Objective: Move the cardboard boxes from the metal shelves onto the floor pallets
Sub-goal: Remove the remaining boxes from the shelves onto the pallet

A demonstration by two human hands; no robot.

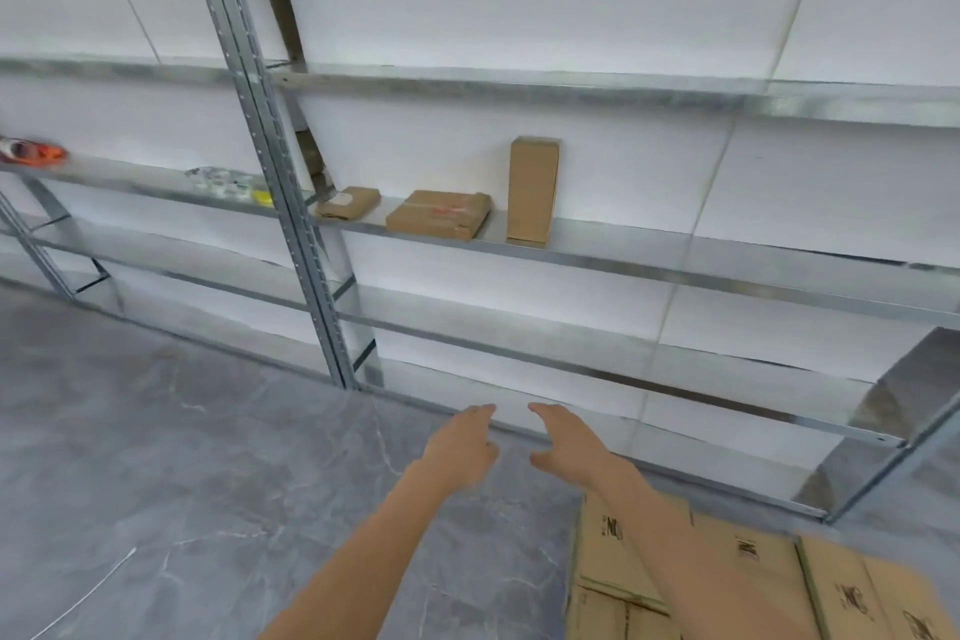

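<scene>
Three cardboard boxes sit on the middle metal shelf: a tall upright box, a flat taped box to its left, and a small flat box beside the upright post. My left hand and my right hand reach forward side by side, well below that shelf, with fingers extended and nothing in them. Flattened-looking printed cardboard boxes lie on the floor at lower right, under my right forearm. Whether a pallet is beneath them is hidden.
A steel upright post divides the shelving bays. On the left bay lie an orange object and clear items with a yellow piece. Upper shelf and lower shelf rails run across. Grey marbled floor spreads to the left.
</scene>
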